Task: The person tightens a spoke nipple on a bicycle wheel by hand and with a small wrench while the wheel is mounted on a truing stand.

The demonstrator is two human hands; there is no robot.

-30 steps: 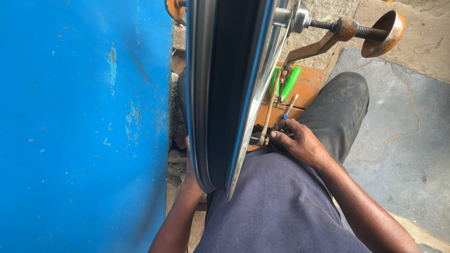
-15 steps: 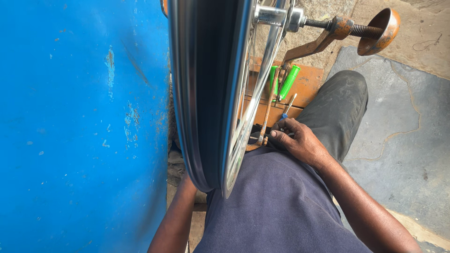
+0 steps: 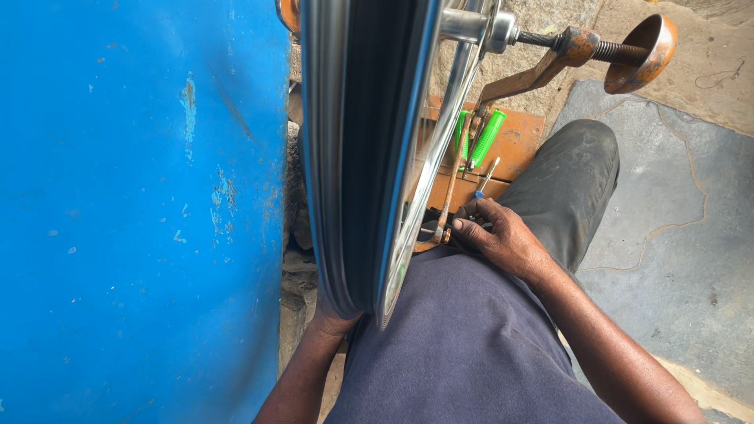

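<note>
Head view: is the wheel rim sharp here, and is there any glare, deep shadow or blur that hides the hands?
Head view: daylight, even and soft. The wheel rim is smeared along its length, so it looks blurred; bright streaks of glare run down its chrome edge. The right hand is sharp and well lit. The left hand is mostly hidden under the rim, in shadow. The blue wall is in focus.

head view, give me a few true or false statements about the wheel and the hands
1. The wheel sits edge-on in a rusty orange stand. True.
2. The right hand rests flat on the grey floor. False: it is at the foot of the wheel's rim, fingers pinched on a small part.
3. The left hand is under the wheel's lower edge. True.
4. The green-handled tools are held in the left hand. False: they lie on the orange board beyond the right hand.
5. The surface on the left is red. False: the wall is blue.
</note>
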